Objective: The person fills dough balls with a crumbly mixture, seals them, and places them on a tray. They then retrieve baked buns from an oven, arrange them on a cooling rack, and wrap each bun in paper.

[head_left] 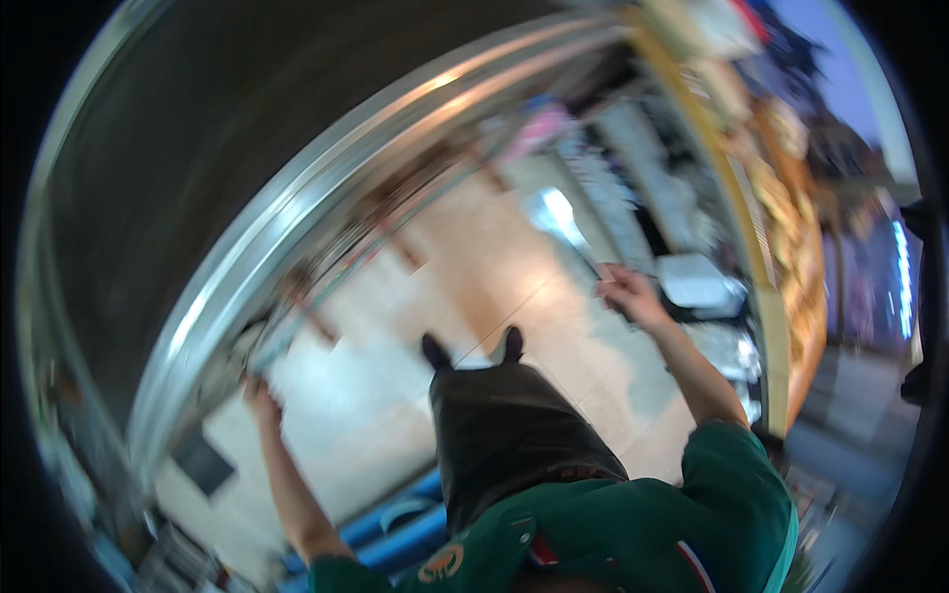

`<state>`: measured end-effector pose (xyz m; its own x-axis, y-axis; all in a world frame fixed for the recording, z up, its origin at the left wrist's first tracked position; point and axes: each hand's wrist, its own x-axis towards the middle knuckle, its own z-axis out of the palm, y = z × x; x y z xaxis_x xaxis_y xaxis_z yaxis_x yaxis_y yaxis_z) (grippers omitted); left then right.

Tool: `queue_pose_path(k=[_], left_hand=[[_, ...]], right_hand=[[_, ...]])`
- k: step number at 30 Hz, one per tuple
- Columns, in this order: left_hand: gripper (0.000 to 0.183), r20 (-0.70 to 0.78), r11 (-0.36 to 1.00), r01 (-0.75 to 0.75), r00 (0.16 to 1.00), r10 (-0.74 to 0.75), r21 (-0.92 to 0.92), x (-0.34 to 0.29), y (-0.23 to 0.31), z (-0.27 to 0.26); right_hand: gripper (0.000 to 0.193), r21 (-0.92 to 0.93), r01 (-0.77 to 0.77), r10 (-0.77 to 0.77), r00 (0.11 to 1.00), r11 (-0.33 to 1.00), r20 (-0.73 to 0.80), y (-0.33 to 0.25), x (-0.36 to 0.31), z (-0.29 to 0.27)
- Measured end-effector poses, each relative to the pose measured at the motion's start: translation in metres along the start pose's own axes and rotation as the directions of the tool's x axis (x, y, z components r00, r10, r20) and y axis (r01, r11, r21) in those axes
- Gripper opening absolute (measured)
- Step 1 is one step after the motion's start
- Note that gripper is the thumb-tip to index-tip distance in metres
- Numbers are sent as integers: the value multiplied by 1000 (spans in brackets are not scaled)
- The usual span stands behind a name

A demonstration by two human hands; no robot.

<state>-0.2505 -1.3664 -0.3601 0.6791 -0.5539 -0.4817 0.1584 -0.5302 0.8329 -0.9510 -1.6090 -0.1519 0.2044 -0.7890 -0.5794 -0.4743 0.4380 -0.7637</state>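
My right hand (633, 296) is closed around the thin end of a metal utensil with a broad, shiny flat head (563, 219). The utensil points away to the upper left, above the floor. Motion blur hides whether it is a spatula or another flat-bladed tool. Out to the left, my left hand (262, 400) has its fingers curled, near the edge of the long metal counter. What lies in its fingers, if anything, is too smeared to make out.
A long steel counter edge (297, 212) curves across the left and far side. Pale floor tiles (474, 257) lie below me. Shelves with foil-like silver packages (700, 282) stand at the right, beneath a yellow-edged counter (759, 247). Blue pipe-like shapes (395, 529) lie behind my legs.
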Motion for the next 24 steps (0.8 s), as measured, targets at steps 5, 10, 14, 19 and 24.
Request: queue_pose_path(k=[5,10,14,19,24], left_hand=[[40,-187,887,321,944,-271,331,18,57,21],[54,-405,632,97,839,363,769,-70,134,124],[76,-56,270,-44,934,352,962,-112,150,233],[65,6,945,-315,949,316,83,-89,80,378],[61,-168,910,6,983,70,414,-53,111,396]], right_hand=[[48,98,-15,29,990,995,-141,39,-22,-49],[48,56,22,-9,973,998,-233,62,-62,-119],[52,39,65,-46,929,997,-368,94,-83,-188],[56,-36,-20,2,894,999,-449,151,-110,-253],[54,226,-32,123,907,974,-403,186,-107,-255]])
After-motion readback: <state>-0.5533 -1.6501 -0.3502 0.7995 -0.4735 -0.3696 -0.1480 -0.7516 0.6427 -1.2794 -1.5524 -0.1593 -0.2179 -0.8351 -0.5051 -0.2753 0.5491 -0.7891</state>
